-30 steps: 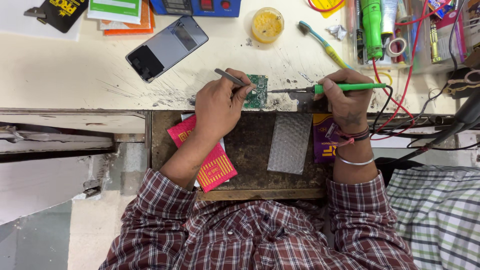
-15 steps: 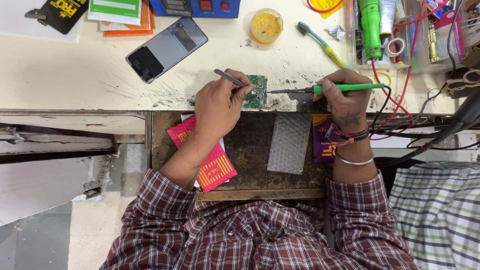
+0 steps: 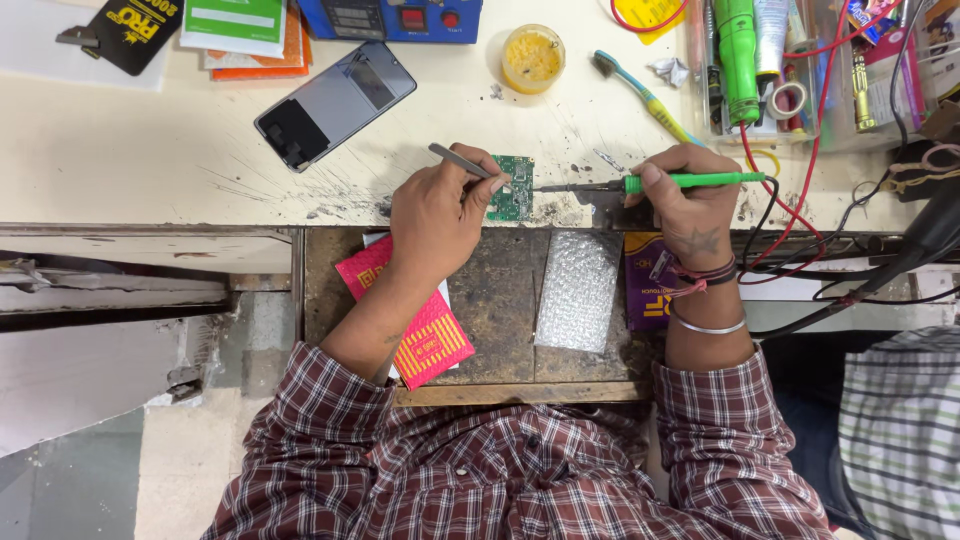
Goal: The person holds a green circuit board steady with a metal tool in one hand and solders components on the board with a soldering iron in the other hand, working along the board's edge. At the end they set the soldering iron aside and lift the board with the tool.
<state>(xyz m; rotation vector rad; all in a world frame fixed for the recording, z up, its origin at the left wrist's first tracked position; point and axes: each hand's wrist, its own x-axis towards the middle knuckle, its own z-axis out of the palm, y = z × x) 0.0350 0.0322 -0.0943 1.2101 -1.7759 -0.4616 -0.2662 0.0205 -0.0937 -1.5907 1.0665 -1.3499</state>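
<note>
A small green circuit board [image 3: 514, 188] lies near the front edge of the scratched cream workbench [image 3: 130, 160]. My left hand [image 3: 437, 212] grips metal tweezers [image 3: 455, 159] whose tips reach the board's left side. My right hand [image 3: 683, 196] holds a green-handled soldering iron [image 3: 680, 181] level, its metal tip touching the board's right edge. A cable runs from the iron off to the right.
A smartphone [image 3: 335, 103] lies face up at the back left. A yellow flux tin [image 3: 533, 58], a toothbrush [image 3: 642, 94], and a tray of tools [image 3: 800, 60] sit at the back. An open drawer [image 3: 500, 300] below holds bubble wrap [image 3: 577, 290] and a red packet [image 3: 425, 335].
</note>
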